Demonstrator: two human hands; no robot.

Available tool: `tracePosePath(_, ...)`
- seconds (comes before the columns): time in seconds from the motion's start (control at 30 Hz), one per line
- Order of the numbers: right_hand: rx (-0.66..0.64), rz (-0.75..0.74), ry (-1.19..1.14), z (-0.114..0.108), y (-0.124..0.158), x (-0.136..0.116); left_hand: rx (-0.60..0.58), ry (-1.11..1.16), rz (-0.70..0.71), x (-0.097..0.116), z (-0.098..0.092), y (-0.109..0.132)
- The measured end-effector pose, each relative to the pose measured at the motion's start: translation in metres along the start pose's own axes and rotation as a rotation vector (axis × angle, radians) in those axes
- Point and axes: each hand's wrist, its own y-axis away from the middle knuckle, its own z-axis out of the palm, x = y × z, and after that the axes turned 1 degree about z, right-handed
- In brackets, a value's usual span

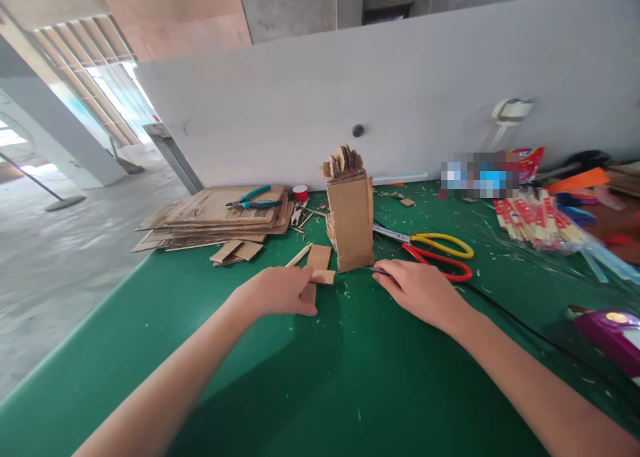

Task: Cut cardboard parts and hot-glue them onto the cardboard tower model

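Note:
My left hand [277,290] rests on the green table [280,390], fingers closed on a small flat cardboard piece [320,265] that sticks out past my fingertips. My right hand [417,287] lies palm down a little to the right, its fingers pressed together on a thin dark tool whose tip [376,270] pokes out toward the base of an upright cardboard box [351,220]. The box stands just beyond both hands and is stuffed at the top with cardboard scraps. What the thin tool is I cannot make out.
Yellow-and-red scissors [440,254] lie right of the box. A stack of flat cardboard [220,217] with teal pliers [253,200] sits at the back left, a red cap [301,192] beside it. Packaged sticks [537,220] and a purple device [613,334] are on the right. A grey partition [400,84] closes the back.

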Motion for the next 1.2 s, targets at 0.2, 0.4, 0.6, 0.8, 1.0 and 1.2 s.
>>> tracePosePath(0.2,-0.034,-0.067,-0.019,-0.004,-0.001,0.004,-0.024,0.144,0.114,0.003,-0.002,0.001)
tracePosePath(0.4,-0.021,-0.158,-0.018,-0.004,0.001,0.012,0.258,0.165,0.132,-0.009,0.005,-0.016)
tracePosePath(0.6,-0.077,-0.164,0.012,-0.007,0.005,0.020,0.597,0.227,0.026,-0.006,0.028,-0.044)
tracePosePath(0.8,-0.133,-0.127,0.175,-0.013,0.006,0.018,0.663,0.588,-0.019,0.023,0.029,-0.064)
tracePosePath(1.0,-0.184,0.045,0.321,-0.017,0.009,0.020,0.633,0.683,0.031,0.011,0.026,-0.076)
tracePosePath(1.2,-0.185,0.131,0.346,-0.016,0.006,0.018,0.629,0.796,0.116,-0.008,0.027,-0.079)
